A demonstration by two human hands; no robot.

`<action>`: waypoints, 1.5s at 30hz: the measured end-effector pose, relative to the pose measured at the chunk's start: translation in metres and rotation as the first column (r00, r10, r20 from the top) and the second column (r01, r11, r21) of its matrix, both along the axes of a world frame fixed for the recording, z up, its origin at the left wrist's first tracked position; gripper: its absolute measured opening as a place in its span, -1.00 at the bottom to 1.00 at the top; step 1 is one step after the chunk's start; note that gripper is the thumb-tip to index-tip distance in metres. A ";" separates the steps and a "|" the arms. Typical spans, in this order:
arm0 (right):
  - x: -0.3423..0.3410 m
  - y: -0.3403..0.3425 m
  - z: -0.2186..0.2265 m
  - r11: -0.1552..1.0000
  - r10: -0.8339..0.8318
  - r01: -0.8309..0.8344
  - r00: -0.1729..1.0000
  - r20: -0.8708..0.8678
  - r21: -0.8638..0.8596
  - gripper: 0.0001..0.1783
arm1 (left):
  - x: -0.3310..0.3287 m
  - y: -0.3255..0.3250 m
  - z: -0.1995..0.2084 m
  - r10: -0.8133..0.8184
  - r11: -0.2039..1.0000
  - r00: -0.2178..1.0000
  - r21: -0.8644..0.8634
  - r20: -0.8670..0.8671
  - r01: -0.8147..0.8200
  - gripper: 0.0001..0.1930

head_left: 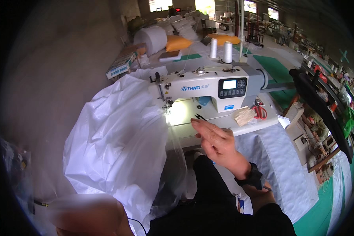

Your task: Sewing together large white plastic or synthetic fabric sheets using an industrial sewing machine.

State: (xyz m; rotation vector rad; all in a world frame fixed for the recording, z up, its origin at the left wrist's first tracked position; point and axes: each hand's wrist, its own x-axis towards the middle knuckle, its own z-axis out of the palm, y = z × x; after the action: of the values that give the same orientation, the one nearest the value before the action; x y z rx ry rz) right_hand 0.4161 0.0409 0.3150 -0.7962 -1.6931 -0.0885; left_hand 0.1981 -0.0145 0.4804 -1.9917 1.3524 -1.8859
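Observation:
My right hand (218, 141), with a dark band on its wrist, is raised before the front edge of the sewing machine (192, 84). Its fingers are stretched out and close together. Just past the fingertips show the dark tips of small thread snips (200, 117); the rest is hidden behind the hand, and they seem to lie on the machine bed. At the lower left edge is my left arm (86, 216), badly blurred, with no fingers to make out. A large heap of thin white sheeting (118, 129) hangs from the needle area down the left side.
Red-handled scissors (260, 112) and a tan folded bundle (244, 117) lie on the bed's right. Two white thread cones (227, 52) stand behind the machine. Grey-white quilted cloth (275, 165) hangs at the right. Farther back are a white roll (150, 40) and an orange sack (177, 43).

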 end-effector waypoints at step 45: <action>-0.167 0.010 -0.213 0.068 -0.056 -0.892 0.444 -0.894 -0.447 -0.68 | -0.076 0.108 -0.303 0.197 -0.491 -0.406 0.268 -0.892 -0.829 -0.72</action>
State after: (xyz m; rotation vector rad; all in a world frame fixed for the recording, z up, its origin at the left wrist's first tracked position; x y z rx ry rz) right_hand 0.2495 0.0512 0.1023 -0.7992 -0.8511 1.8347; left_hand 0.1225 0.0930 0.1774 -2.4591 -1.7946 -0.3840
